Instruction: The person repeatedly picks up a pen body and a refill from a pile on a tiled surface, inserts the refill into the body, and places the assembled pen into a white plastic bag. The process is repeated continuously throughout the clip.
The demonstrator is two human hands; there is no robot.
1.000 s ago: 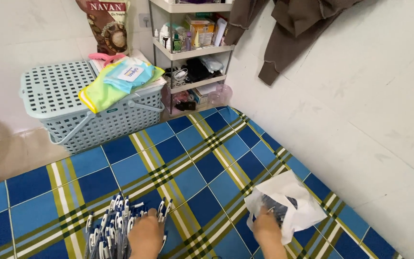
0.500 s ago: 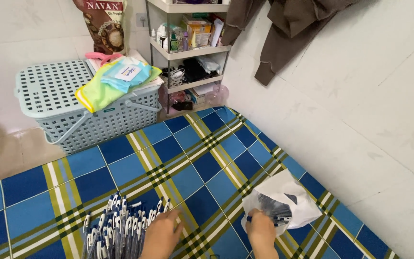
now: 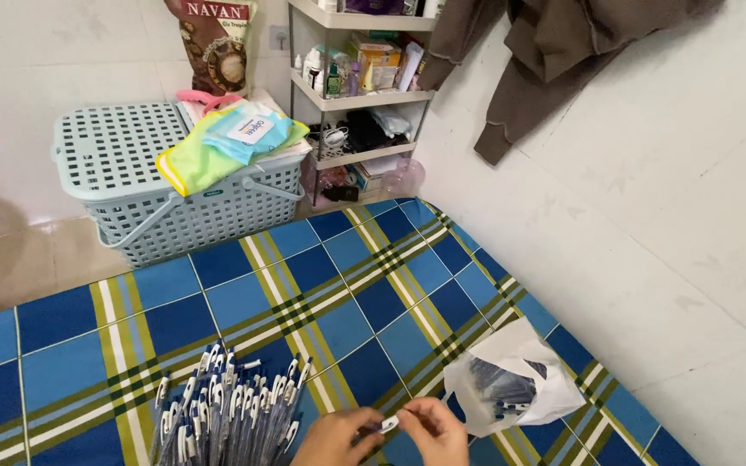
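My left hand (image 3: pixel 331 438) and my right hand (image 3: pixel 438 432) meet at the bottom edge of the view, both pinching one blue-and-white pen (image 3: pixel 388 424) between their fingertips. Left of my hands lies a pile of several similar pens (image 3: pixel 228 410) on the blue, green and yellow checked mat (image 3: pixel 304 285). To the right of my right hand a white plastic bag (image 3: pixel 511 380) lies open on the mat with dark pen parts inside it.
A pale blue plastic basket (image 3: pixel 131 185) with folded cloths and a packet on its lid stands behind the mat. A shelf rack (image 3: pixel 360 95) with bottles and boxes is against the white wall. Brown clothes (image 3: pixel 528 60) hang at upper right.
My right hand left the white bag and came left to meet my left hand, which moved off the pen pile. Both now hold one pen. The view tilted slightly.
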